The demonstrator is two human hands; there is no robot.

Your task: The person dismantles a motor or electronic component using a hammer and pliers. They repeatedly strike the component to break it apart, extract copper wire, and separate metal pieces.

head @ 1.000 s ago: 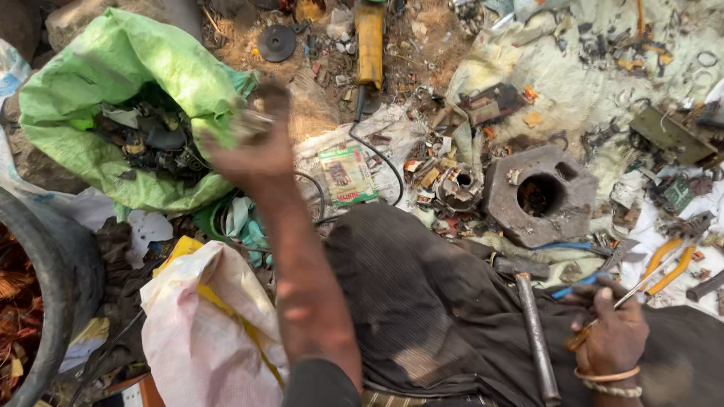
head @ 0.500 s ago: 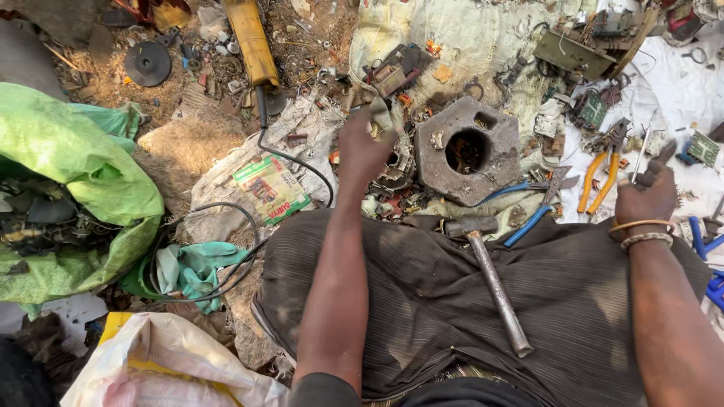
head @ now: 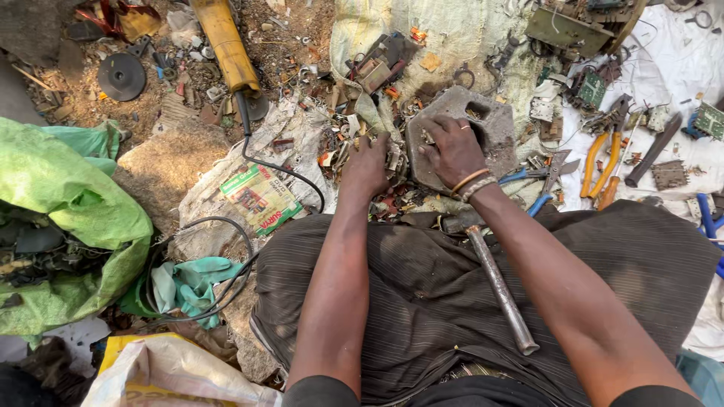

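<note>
Right hand (head: 452, 151) flat on grey metal block (head: 483, 124), fingers spread, pressing not gripping; left hand (head: 367, 167) curled into scrap bits (head: 377, 203) beside block (grasp hidden, cannot tell); steady block, keep fingers off hole; hammer (head: 494, 283) on lap

The ground far from the person is crowded. Between the left hand (head: 367, 167) and the right hand (head: 452, 149) there is only a narrow gap, filled with small metal scrap (head: 354, 139). The grey metal block (head: 494, 124) stands under the right hand and closes the way farther. To the right, orange pliers (head: 601, 164) and blue-handled cutters (head: 539, 177) lie close together on the white cloth (head: 679, 60), with little room between them. The hammer (head: 494, 279) lies across the lap, between both arms. To the left, a black cable (head: 249, 151) loops over the ground, and the green sack (head: 68, 203) blocks the far left side. Some bare sandy ground (head: 170, 162) is left of the cable.
</note>
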